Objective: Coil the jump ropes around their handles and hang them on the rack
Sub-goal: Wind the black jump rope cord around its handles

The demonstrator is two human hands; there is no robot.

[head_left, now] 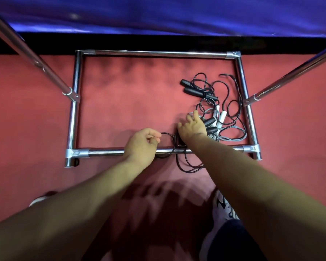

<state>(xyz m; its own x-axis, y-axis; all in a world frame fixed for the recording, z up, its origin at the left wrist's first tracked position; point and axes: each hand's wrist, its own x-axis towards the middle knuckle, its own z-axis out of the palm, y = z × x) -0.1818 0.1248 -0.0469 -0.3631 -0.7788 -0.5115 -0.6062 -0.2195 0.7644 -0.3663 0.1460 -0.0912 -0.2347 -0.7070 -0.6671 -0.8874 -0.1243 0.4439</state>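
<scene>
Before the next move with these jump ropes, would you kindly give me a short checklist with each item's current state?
1. Left hand has a rope: ok, it pinches a black rope loop.
2. Right hand has a handle: cannot tell, it reaches into the rope pile.
3. Ropes separated: not ok, black and grey cords tangle together.
4. Held rope free of the rack's front base bar: not ok, it drapes across it.
5. Any rope coiled: not ok, all loose.

Red floor (120,102), blue mat (158,14), grey shoe (222,208).
</scene>
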